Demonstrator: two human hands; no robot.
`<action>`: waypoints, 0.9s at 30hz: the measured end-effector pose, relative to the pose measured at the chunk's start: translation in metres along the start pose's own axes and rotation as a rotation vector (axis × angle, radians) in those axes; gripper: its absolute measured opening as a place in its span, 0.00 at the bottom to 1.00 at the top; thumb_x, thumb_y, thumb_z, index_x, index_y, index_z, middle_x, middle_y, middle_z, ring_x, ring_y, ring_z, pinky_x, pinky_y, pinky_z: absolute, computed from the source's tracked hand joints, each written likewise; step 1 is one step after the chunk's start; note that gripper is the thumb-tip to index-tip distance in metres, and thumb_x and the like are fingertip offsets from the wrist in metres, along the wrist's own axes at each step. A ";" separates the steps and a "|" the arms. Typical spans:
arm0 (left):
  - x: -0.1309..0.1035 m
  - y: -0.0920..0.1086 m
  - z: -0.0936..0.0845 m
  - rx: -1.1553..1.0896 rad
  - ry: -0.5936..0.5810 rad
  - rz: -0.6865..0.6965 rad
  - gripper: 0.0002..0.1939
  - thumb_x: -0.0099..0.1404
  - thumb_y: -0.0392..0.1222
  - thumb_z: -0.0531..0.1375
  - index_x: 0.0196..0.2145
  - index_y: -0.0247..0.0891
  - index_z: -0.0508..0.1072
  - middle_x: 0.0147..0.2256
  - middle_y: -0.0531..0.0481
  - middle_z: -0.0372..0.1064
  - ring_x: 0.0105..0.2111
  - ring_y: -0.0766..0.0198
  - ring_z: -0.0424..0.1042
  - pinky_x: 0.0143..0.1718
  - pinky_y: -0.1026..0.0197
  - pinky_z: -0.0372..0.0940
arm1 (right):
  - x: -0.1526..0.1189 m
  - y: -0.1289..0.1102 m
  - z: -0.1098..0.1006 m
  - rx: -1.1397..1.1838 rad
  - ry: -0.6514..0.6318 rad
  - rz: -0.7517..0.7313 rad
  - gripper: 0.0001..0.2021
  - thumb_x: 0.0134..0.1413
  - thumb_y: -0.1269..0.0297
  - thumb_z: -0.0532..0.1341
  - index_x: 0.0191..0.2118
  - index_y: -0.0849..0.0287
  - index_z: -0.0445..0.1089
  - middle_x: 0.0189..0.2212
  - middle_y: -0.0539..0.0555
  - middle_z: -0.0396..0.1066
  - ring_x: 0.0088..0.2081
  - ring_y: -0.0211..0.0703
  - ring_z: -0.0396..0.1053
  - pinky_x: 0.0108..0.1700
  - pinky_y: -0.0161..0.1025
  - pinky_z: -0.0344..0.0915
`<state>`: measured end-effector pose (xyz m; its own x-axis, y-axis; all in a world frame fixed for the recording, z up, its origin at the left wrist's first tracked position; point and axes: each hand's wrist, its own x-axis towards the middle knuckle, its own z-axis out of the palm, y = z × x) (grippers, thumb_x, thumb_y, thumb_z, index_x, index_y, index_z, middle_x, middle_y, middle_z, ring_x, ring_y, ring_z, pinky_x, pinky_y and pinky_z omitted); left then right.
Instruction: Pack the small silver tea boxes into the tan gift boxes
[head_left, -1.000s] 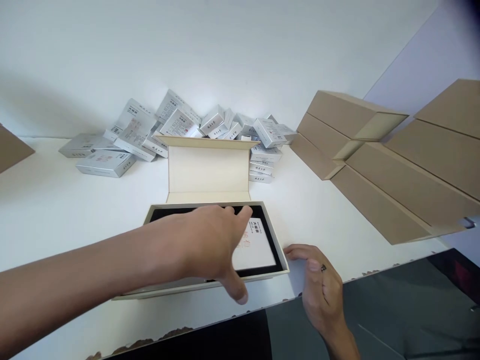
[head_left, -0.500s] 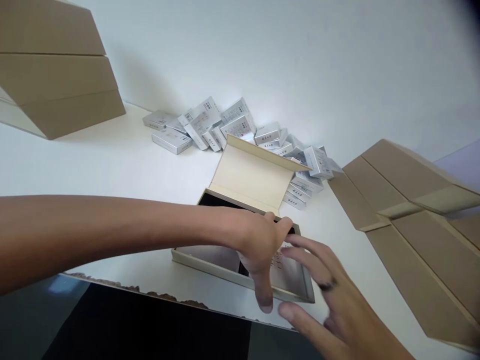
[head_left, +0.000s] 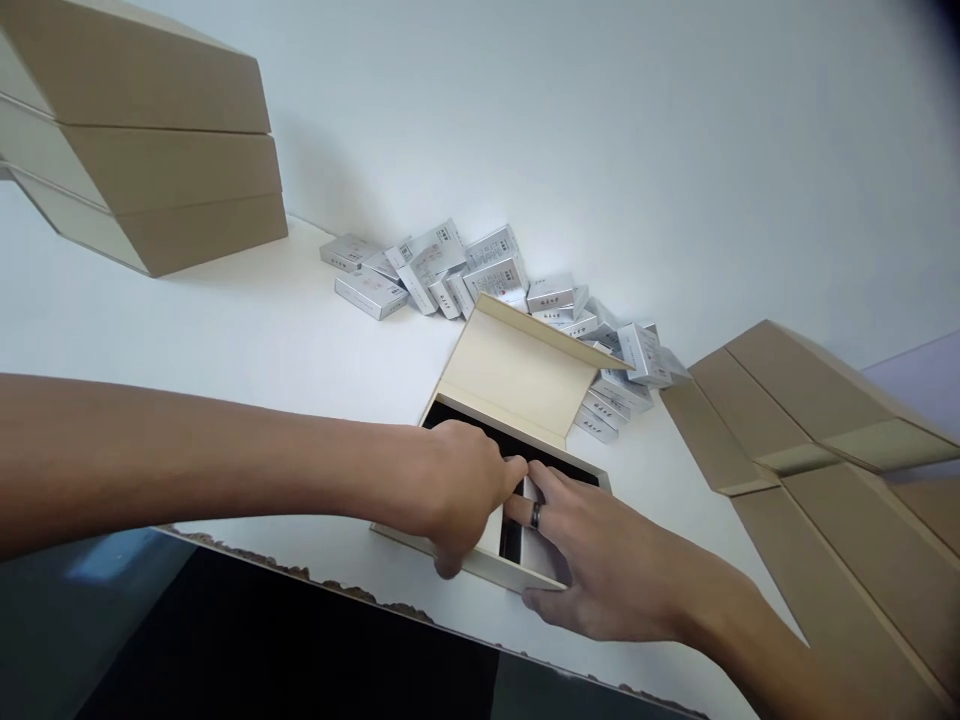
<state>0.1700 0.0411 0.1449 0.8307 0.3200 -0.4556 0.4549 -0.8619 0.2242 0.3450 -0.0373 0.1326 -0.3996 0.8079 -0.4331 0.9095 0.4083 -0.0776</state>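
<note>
while one box (head_left: 495, 572) holds two cartons (head_left: 540, 552), two hands (head_left: 600, 555) curl over them, grip unclear.

Cartons (head_left: 495, 277) lie behind the box (head_left: 517, 375), between left stack (head_left: 180, 165) and right stack (head_left: 877, 560) (all on the table (head_left: 292, 340)).

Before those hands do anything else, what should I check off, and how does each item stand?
1. Cream rectangular cardboard box open: ok, its hinged lid stands raised.
2. Left hand at the box: ok.
3. Right hand, wearing a dark ring, over the flat white carton: ok.
4. Carton fully seated in the black insert: cannot tell, fingers cover it.
5. Small silver cartons behind neatly arranged: not ok, mostly heaped.
</note>
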 end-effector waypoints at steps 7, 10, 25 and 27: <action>-0.012 -0.026 -0.030 -0.480 -0.022 0.033 0.43 0.51 0.50 0.70 0.62 0.38 0.64 0.51 0.41 0.76 0.45 0.48 0.76 0.41 0.54 0.72 | -0.008 -0.003 0.001 0.048 -0.029 0.018 0.11 0.57 0.57 0.66 0.44 0.53 0.72 0.44 0.57 0.63 0.43 0.55 0.67 0.40 0.50 0.69; -0.006 -0.057 -0.054 -0.810 0.122 0.121 0.25 0.60 0.53 0.63 0.51 0.38 0.71 0.53 0.45 0.74 0.48 0.56 0.76 0.44 0.61 0.71 | -0.009 -0.005 0.001 0.064 -0.045 0.029 0.11 0.56 0.56 0.67 0.41 0.55 0.72 0.42 0.57 0.62 0.41 0.53 0.67 0.39 0.50 0.68; 0.064 -0.086 -0.072 0.349 0.824 -0.270 0.24 0.52 0.18 0.57 0.47 0.30 0.70 0.40 0.38 0.77 0.41 0.51 0.74 0.45 0.54 0.62 | -0.026 -0.016 0.000 0.208 0.042 0.116 0.31 0.51 0.44 0.69 0.59 0.48 0.70 0.66 0.60 0.56 0.66 0.66 0.55 0.64 0.61 0.59; 0.045 -0.078 -0.068 0.401 0.830 -0.214 0.23 0.52 0.17 0.54 0.45 0.31 0.71 0.37 0.41 0.77 0.36 0.54 0.73 0.43 0.55 0.61 | -0.048 -0.021 -0.003 0.194 0.174 0.079 0.32 0.53 0.44 0.69 0.62 0.44 0.67 0.72 0.55 0.48 0.70 0.66 0.48 0.67 0.60 0.54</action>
<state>0.1941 0.1490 0.1652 0.7753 0.5318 0.3408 0.6084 -0.7737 -0.1768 0.3446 -0.0833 0.1572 -0.3252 0.9017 -0.2850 0.9367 0.2659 -0.2277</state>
